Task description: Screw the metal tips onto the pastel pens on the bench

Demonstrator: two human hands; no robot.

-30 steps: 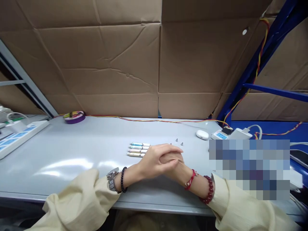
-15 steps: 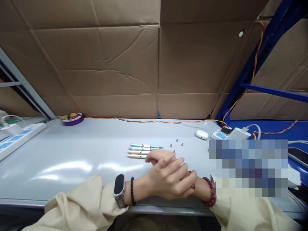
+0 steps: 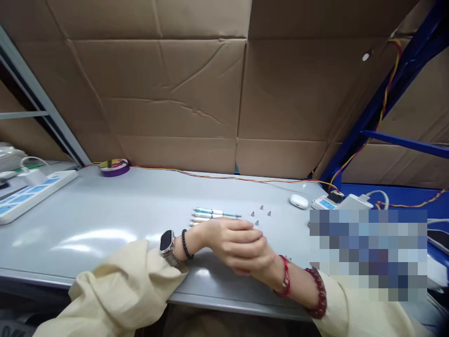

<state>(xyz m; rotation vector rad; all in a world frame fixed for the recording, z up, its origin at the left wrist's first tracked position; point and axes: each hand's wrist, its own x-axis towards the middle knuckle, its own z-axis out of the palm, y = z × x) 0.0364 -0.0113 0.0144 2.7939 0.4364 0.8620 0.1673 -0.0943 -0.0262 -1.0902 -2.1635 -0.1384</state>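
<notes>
together, both hands near pens

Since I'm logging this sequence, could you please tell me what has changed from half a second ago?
The left hand has slid leftward, fully uncovering the red bracelet, and now clasps the right hand. The pens, small grey pieces and white case stayed put.
</notes>
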